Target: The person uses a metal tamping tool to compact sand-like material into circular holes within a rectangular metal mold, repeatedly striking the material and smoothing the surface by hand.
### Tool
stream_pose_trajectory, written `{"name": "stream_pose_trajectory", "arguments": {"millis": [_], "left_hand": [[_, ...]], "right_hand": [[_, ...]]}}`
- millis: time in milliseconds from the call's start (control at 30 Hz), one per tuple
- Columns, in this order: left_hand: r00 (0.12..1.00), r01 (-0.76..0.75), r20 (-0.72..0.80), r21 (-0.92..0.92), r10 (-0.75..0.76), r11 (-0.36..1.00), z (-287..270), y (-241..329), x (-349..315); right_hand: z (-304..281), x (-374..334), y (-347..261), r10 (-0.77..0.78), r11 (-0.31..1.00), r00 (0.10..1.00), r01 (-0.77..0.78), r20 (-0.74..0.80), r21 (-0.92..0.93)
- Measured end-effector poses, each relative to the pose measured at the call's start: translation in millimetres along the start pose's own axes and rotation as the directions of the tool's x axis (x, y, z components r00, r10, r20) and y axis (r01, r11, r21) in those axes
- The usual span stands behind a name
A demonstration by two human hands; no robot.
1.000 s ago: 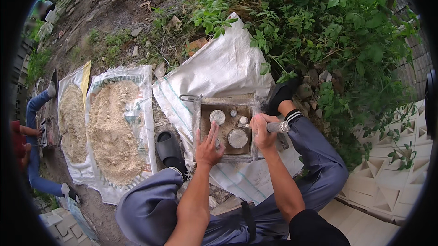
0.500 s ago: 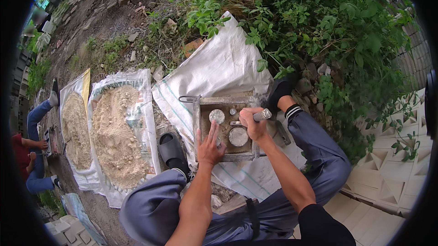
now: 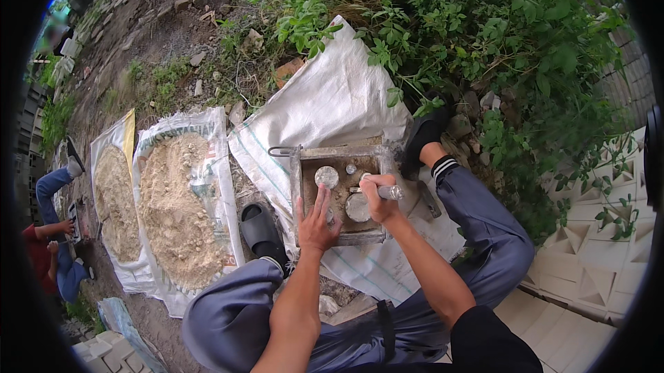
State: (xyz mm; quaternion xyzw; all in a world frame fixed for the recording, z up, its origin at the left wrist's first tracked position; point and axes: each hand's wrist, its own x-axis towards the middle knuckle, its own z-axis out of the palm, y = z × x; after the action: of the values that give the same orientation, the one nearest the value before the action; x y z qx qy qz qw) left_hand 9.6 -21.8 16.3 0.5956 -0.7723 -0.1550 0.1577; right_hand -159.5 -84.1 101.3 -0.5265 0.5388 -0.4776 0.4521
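Note:
In front of me a square frame (image 3: 296, 193) with sandy filling lies on a white woven sack (image 3: 339, 89). Set in the sand are a pale round disc (image 3: 327, 176), a small metal round (image 3: 351, 169) and a larger pale disc (image 3: 357, 208). My right hand (image 3: 380, 201) is wrapped round a cylindrical metal tool (image 3: 390, 192) above the larger disc, its end pointing right. My left hand (image 3: 319, 226) rests over the frame's left side, fingers stretched out beside the upper disc. Another small round piece (image 3: 329, 216) shows partly by those fingers.
Two sacks with piles of pale sand (image 3: 178, 214) lie to the left. A black slipper (image 3: 260, 228) is beside the frame. Green plants (image 3: 498, 34) grow at the back right; patterned pale blocks (image 3: 588, 255) stand right. A co-worker in red (image 3: 38, 255) sits far left.
The tool in my right hand has tilted, its outer end dropping toward me. My left hand has stayed nearly still. The co-worker's hands and legs have shifted slightly.

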Motion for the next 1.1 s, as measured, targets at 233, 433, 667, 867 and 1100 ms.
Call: {"name": "stream_pose_trajectory", "arguments": {"millis": [233,433,667,867,1100], "left_hand": [[0.998,-0.032,-0.055,0.031,0.034,0.999,2,-3,2],[1.0,0.011,0.006,0.005,-0.011,1.0,1,-6,-10],[1.0,0.015,0.007,-0.011,-0.015,1.0,-3,-6,-3],[0.995,0.054,0.084,-0.058,-0.049,0.997,-6,5,3],[0.999,-0.019,-0.032,-0.019,0.018,1.0,-1,-1,2]], "right_hand": [[-10,0,-36,-0.053,0.985,0.97,0.089,-0.236,0.145],[-45,11,-21,-0.017,0.871,1.0,0.019,-0.008,0.49],[-28,-7,-34,-0.118,0.933,0.98,0.166,-0.162,0.319],[-11,-2,13,-0.431,0.899,0.902,0.426,-0.03,-0.097],[-2,-10,13,-0.545,0.833,0.833,0.525,-0.099,-0.176]]}}
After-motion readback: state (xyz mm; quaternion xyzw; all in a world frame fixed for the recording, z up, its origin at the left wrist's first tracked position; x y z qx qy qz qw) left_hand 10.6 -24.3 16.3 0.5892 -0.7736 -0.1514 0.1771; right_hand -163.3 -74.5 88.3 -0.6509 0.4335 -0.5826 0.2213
